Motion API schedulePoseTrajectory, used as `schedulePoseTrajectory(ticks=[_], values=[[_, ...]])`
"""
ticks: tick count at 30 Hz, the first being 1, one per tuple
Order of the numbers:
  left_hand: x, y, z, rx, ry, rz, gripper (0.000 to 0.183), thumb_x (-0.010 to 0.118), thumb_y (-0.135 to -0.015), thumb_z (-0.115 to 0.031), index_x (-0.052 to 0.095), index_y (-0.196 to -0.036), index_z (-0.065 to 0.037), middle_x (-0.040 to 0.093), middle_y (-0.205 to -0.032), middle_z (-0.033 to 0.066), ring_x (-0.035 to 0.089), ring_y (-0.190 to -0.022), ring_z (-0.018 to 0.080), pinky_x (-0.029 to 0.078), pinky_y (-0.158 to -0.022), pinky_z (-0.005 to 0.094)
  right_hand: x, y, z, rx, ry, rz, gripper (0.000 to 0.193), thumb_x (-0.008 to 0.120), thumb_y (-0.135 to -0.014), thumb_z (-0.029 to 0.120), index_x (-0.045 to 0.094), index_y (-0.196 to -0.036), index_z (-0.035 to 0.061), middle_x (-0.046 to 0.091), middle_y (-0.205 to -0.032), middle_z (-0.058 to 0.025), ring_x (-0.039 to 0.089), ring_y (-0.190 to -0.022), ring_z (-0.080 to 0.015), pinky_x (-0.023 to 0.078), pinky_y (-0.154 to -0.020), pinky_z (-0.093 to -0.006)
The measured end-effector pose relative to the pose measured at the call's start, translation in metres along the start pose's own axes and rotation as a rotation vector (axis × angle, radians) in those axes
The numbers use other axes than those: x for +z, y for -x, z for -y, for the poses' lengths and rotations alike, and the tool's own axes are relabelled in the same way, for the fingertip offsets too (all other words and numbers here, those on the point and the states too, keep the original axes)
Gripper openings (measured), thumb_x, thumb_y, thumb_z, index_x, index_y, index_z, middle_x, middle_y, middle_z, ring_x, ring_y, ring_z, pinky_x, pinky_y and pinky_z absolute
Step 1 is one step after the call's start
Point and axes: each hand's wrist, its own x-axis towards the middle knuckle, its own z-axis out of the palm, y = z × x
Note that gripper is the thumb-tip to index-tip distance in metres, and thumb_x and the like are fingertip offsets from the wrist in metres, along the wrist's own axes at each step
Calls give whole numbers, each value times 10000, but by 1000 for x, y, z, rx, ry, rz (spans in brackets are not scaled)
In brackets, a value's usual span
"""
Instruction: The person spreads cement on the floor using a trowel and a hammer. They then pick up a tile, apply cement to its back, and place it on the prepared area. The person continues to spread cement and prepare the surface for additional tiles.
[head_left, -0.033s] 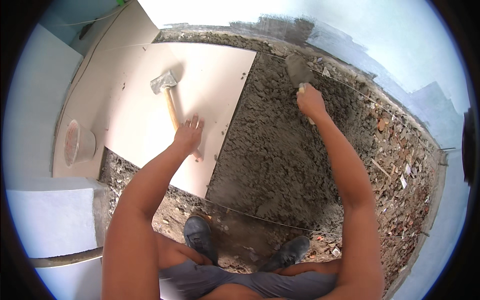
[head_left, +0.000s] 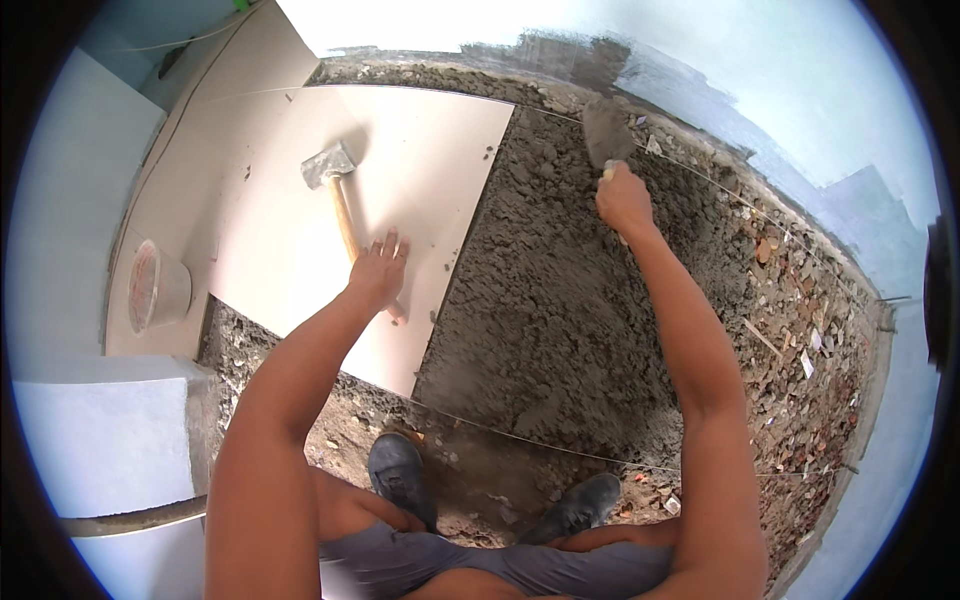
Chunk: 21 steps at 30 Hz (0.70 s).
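My right hand [head_left: 624, 198] is wrapped round the handle of a trowel [head_left: 607, 132]. The trowel's mortar-coated blade points away from me, at the far edge of a bed of rough grey mortar [head_left: 550, 270]. To the left, my left hand [head_left: 379, 272] lies with fingers spread on a large cream floor tile [head_left: 270, 230]. Under or against that palm runs the wooden handle of a hammer [head_left: 329, 163], whose thick grey head rests on the tile further off. The palm hides part of the handle, so I cannot tell how firmly it presses there.
A whitish bucket [head_left: 160, 287] stands on the tiles at the left. A taut string [head_left: 530, 440] crosses near my shoes [head_left: 398, 470], and another [head_left: 700, 177] runs along the far side. Rubble [head_left: 800, 360] covers the ground at right, beside the pale blue wall [head_left: 860, 130].
The trowel blade has shifted slightly to the right, and my right hand has edged a little away from me. My left hand and the hammer have stayed put.
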Motion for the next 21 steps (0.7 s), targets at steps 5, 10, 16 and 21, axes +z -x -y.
schedulePoseTrajectory(ticks=[5, 10, 16, 21], values=[[-10, 20, 4, -11, 16, 47, 1479, 931, -379, -526, 141, -1506, 16, 153, -1555, 295, 318, -1391, 436, 333, -1115, 480, -32, 2, 2, -255, 135, 153, 317, 505, -961, 310, 541, -1217, 126, 643, -1104, -157, 625, -1001, -383, 496, -849, -521], [-6, 14, 2, -28, -9, 26, 1483, 940, -392, -508, 121, -1519, -1, 136, -1572, 259, 311, -1402, 418, 333, -1113, 467, -41, -11, 13, -322, 388, 266, 346, 483, -987, 361, 558, -1242, 140, 656, -1075, -156, 626, -1001, -374, 496, -850, -520], [-7, 10, 0, -31, 14, 38, 1479, 943, -390, -500, 130, -1518, 3, 142, -1571, 262, 309, -1404, 417, 336, -1108, 468, -23, -54, 35, -10, 140, 339, 445, 480, -1000, 356, 509, -1272, 4, 648, -980, -211, 665, -775, -326, 547, -660, -464], [0, 10, 2, -39, 21, -6, 1463, 956, -383, -446, 148, -1510, 22, 171, -1561, 270, 324, -1388, 439, 342, -1102, 483, 0, -20, 63, 503, -837, 265, 464, 476, -1007, 340, 431, -1246, -55, 598, -837, -181, 598, -548, -254, 515, -461, -409]])
